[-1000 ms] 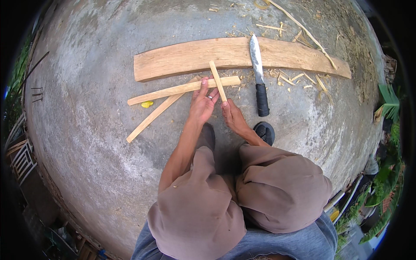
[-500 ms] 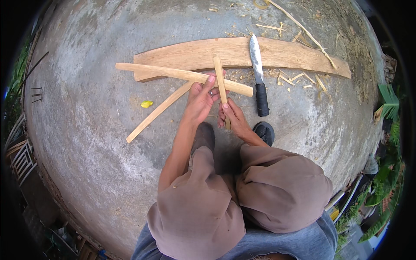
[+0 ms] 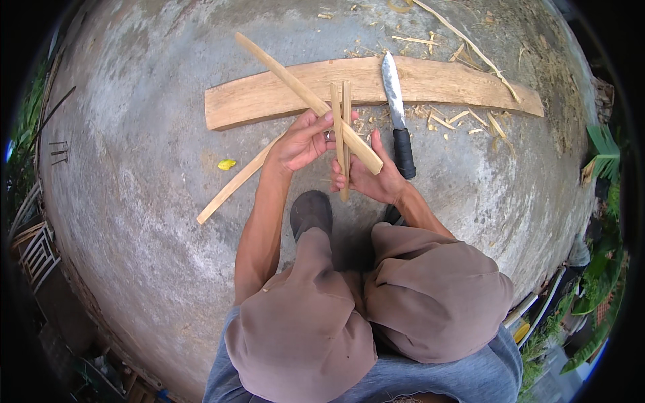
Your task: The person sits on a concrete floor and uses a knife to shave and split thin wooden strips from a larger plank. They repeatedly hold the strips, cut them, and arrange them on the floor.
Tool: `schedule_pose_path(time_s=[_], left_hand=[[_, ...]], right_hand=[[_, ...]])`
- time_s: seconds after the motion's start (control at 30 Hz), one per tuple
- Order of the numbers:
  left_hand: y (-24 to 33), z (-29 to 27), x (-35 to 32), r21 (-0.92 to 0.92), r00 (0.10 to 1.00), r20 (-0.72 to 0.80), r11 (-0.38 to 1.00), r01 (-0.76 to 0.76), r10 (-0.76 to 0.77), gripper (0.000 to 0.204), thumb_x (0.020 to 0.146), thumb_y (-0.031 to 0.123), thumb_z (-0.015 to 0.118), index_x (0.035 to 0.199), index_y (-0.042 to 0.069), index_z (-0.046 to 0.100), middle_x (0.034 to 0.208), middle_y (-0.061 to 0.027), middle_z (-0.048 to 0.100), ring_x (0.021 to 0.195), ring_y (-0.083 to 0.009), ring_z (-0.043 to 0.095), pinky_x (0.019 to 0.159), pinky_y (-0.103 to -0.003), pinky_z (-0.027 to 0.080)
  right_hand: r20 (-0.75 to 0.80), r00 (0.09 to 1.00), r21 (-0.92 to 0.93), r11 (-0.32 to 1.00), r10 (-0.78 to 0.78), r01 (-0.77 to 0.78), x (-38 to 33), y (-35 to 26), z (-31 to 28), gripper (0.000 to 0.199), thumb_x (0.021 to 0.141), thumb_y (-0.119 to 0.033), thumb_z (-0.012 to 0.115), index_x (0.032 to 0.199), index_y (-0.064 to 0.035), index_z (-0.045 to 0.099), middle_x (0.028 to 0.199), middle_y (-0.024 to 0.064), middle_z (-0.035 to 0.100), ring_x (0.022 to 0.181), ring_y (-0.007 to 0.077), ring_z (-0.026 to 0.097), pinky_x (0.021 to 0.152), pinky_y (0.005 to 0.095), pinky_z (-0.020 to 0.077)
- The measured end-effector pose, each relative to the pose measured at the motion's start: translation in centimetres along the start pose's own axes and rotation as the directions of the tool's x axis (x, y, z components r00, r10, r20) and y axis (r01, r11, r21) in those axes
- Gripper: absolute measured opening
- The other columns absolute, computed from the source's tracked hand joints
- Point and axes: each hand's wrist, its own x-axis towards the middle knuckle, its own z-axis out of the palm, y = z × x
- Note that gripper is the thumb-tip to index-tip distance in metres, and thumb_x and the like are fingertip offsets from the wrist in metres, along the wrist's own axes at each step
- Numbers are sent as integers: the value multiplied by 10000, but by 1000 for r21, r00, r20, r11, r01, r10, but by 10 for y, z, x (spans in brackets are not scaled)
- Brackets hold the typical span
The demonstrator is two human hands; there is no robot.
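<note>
My left hand (image 3: 300, 145) pinches a long, pale wooden strip (image 3: 282, 72) near its middle. That strip slants from the upper left down toward my right palm, its near end in front of the palm. My right hand (image 3: 377, 184) has its fingers curled round the lower part of two shorter wooden strips, a front one (image 3: 336, 114) and a back one (image 3: 347, 101). Both stand nearly in line with my view and cross the long strip. The right thumb is raised and apart from them. Another wooden strip (image 3: 232, 189) lies on the ground by my left forearm.
Beyond my hands a wide, curved wooden board (image 3: 269, 94) lies on the concrete floor (image 3: 134, 168). A knife with a black-wrapped handle (image 3: 403, 151) rests with its blade over the board. Wood shavings (image 3: 443, 122) are scattered around it. A yellow leaf-like scrap (image 3: 227, 164) lies left.
The long strip has swung, its far end now pointing farther up and away. My right hand has turned palm up with its thumb lifted. Two short strips now show apart in it.
</note>
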Motion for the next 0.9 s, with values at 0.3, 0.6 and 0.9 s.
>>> schedule_pose_path(time_s=[0.3, 0.6, 0.9], left_hand=[[-12, 10, -4, 16, 999, -45, 1000, 15, -14, 462, 1105, 265, 484, 1489, 26, 391, 1405, -260, 578, 1283, -404, 604, 1093, -517, 510], [-14, 7, 8, -277, 965, -237, 944, -177, 112, 432, 1108, 395, 457, 1320, 22, 503, 1288, -254, 633, 1240, -422, 619, 1091, -531, 514], [-26, -19, 18, -306, 835, -531, 886, -348, 145, 206, 1080, 250, 571, 1015, 56, 593, 898, -69, 640, 883, -237, 643, 904, -418, 559]], right_hand=[[-248, 967, -157, 988, -53, 13, 2, 34, -9, 605, 967, -700, 388, 866, -110, 473, 719, -4, 404, 661, 137, 411, 689, 314, 384], [-305, 952, -209, 977, -25, -42, 8, 44, -18, 624, 963, -719, 409, 791, -120, 432, 647, -39, 331, 582, 110, 342, 602, 283, 334], [-176, 968, -301, 946, -177, 118, 9, 41, -16, 597, 1076, -637, 290, 1055, -92, 534, 929, 25, 502, 838, 142, 451, 841, 329, 401]])
